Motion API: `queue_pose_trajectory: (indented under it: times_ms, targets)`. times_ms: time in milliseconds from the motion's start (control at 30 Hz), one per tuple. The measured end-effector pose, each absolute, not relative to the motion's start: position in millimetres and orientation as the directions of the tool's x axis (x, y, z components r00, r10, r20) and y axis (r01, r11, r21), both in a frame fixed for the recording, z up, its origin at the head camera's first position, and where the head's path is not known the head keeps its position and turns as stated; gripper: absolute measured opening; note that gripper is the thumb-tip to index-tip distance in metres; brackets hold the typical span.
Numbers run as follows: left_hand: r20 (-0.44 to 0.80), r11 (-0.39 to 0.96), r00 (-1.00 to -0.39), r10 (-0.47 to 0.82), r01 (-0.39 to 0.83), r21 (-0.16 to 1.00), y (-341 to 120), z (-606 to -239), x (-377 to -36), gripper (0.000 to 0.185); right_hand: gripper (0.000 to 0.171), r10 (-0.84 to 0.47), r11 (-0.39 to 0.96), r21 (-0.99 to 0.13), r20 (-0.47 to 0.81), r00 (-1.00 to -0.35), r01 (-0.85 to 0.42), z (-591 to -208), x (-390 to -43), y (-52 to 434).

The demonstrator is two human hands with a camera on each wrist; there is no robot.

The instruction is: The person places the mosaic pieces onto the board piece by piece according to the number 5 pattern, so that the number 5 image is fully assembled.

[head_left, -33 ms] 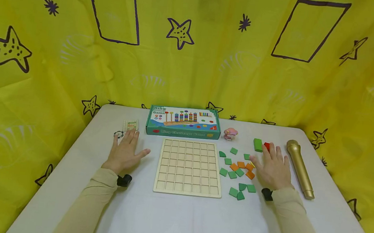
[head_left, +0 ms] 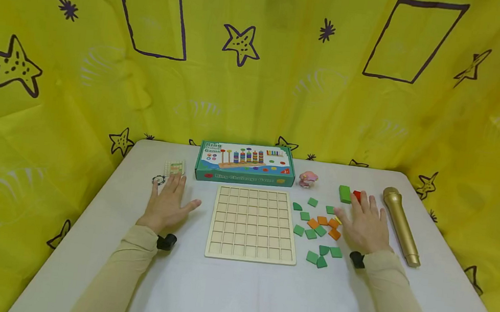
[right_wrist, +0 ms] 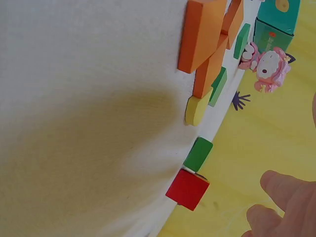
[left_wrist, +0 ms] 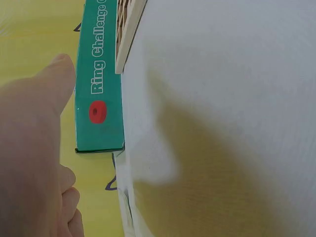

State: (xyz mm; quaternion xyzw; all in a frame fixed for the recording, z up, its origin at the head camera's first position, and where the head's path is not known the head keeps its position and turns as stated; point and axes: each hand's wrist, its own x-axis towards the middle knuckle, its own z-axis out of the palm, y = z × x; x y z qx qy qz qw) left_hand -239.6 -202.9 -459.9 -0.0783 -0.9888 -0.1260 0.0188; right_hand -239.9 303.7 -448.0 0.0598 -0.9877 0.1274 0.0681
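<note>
As flat green and orange wood-like tiles (head_left: 320, 231) lie right of pale square wooden grid board (head_left: 253, 225), presumably handy for right hand (head_left: 367, 228); left hand (head_left: 166, 207) left of board; all fingers apart, empty.

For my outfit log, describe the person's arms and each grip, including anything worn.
The left sleeve and right sleeve are long, plain beige, with slight creases, reaching the wrists. A small black device sits at each wrist's thumb side: left device, right device. The left grip and right grip are five-fingered hands without gloves. No cables or sleeve markings show.
</note>
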Motion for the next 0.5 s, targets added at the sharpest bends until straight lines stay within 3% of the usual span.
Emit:
queue_pose_trajectory:
  times_ms: [133,300,500]
  targets:
    - [0.039,0.943,-0.987,0.159,0.163,0.289,-197.7,-461.1,-233.3,0.097,0.079,-0.104,0.944,-0.294,0.168,-0.98,-0.151,-447.1,-245.7,296.9]
    - [-0.02,0.897,-0.963,0.269,0.243,0.368,-178.6,-464.0,-203.9,0.105,0.05,-0.152,0.886,-0.415,0.159,-0.976,-0.206,-444.8,-258.7,263.5]
    - [-0.075,0.879,-0.938,0.339,0.288,0.379,-155.9,-472.2,-171.5,0.116,0.029,-0.234,0.879,-0.411,0.067,-0.97,-0.241,-448.9,-280.2,225.5]
